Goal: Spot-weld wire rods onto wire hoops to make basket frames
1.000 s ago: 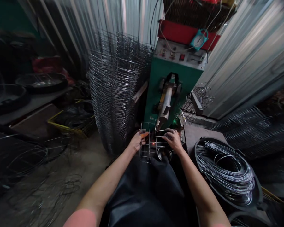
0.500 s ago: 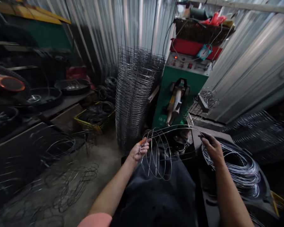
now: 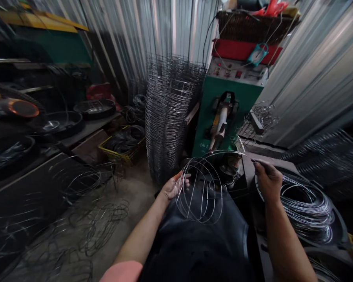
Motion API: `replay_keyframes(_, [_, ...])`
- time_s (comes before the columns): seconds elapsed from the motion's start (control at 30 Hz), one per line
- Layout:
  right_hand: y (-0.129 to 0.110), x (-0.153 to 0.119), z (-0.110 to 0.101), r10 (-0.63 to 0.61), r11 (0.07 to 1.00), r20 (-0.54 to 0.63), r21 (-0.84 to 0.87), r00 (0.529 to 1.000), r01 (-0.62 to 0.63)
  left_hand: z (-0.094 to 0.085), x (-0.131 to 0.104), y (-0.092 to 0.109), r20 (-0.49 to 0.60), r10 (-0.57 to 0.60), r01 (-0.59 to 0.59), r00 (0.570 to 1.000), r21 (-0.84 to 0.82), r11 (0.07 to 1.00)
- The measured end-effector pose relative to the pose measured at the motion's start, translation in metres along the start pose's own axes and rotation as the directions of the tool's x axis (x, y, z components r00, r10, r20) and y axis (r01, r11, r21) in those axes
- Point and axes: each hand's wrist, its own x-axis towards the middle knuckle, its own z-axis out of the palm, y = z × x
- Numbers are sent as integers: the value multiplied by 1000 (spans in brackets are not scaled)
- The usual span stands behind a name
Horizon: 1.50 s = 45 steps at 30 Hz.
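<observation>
A round wire frame (image 3: 206, 196) of several thin hoops joined by cross wires hangs above the dark apron. My left hand (image 3: 176, 186) is closed on its left side. On the right, my right hand (image 3: 267, 178) pinches the end of a thin curved wire (image 3: 229, 151), which arcs leftward past the tip of the green machine (image 3: 231, 90). Where that wire ends on the left is too fine to tell. Beside and below my right hand lies a coil of shiny wire hoops (image 3: 308, 211) in a round tray.
A tall stack of wire frames (image 3: 167, 121) stands left of the machine. Farther left are a yellow crate (image 3: 117, 154) with wire rings and dark round trays (image 3: 95, 107). Loose wire frames (image 3: 102, 227) lie on the floor; more stacks stand at the far right.
The wire frame has turned to show its hoops more openly. My right hand has shifted slightly right with the wire, and the view has moved a little.
</observation>
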Motion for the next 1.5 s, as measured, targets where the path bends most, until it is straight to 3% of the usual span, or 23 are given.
replay_keyframes(0.07, [-23, 0, 2, -129, 991, 79, -33, 988, 132, 0, -3, 8, -177, 164, -110, 970, 279, 954])
replay_keyframes(0.1, [-33, 0, 4, -198, 978, 132, -43, 971, 205, 5, -6, 14, -211, 327, -214, 921, 427, 879])
replay_keyframes(0.13, [-42, -1, 6, -262, 960, 186, -48, 947, 275, 13, -10, 20, -168, 500, -332, 850, 567, 754])
replay_keyframes(0.2, [-57, -3, 12, -353, 926, 264, -38, 897, 376, 37, -21, 32, 124, 706, -531, 697, 751, 393])
replay_keyframes(0.27, [-65, -2, 17, -391, 909, 285, -29, 875, 416, 70, -30, 44, 469, 635, -634, 613, 772, 42])
replay_keyframes(0.3, [-67, 1, 17, -391, 909, 281, -32, 876, 416, 87, -33, 49, 582, 553, -654, 596, 752, -88])
replay_keyframes(0.37, [-68, 12, 16, -363, 920, 261, -50, 895, 388, 117, -32, 60, 698, 433, -672, 571, 700, -242])
replay_keyframes(0.43, [-61, 30, 13, -312, 937, 249, -79, 917, 341, 140, -25, 72, 730, 416, -694, 543, 669, -268])
replay_keyframes(0.5, [-46, 50, 11, -252, 953, 258, -100, 933, 285, 153, -11, 83, 692, 462, -700, 555, 688, -192])
replay_keyframes(0.53, [-34, 57, 13, -213, 964, 271, -100, 939, 248, 156, -3, 87, 639, 488, -679, 594, 724, -122])
replay_keyframes(0.6, [-5, 64, 21, -105, 988, 300, -77, 948, 134, 152, 14, 91, 459, 497, -564, 736, 823, 75])
replay_keyframes(0.67, [28, 57, 35, 36, 998, 335, -55, 941, -19, 138, 31, 87, 233, 423, -372, 875, 885, 282])
replay_keyframes(0.7, [42, 49, 44, 96, 995, 357, -63, 929, -78, 129, 38, 83, 135, 371, -276, 919, 891, 359])
replay_keyframes(0.77, [65, 29, 61, 155, 987, 430, -95, 890, -126, 107, 49, 72, 6, 281, -134, 960, 889, 438])
replay_keyframes(0.83, [77, 12, 74, 165, 985, 517, -128, 840, -115, 87, 57, 63, -40, 236, -70, 971, 895, 441])
replay_keyframes(0.97, [78, -2, 87, 206, 958, 628, -287, 751, -23, 65, 63, 56, 0, 204, -69, 979, 940, 333])
replay_keyframes(1.1, [72, -3, 97, 235, 855, 660, -490, 713, 171, 59, 70, 59, 91, 234, -117, 968, 988, 103])
replay_keyframes(1.3, [70, -5, 109, 227, 715, 717, -582, 659, 387, 60, 90, 62, 471, 273, -355, 839, 853, -383])
replay_keyframes(1.37, [68, -3, 109, 239, 686, 733, -592, 637, 423, 59, 95, 62, 506, 251, -361, 826, 815, -454])
replay_keyframes(1.5, [65, 1, 108, 237, 683, 758, -574, 607, 451, 55, 103, 61, 520, 234, -357, 821, 789, -501])
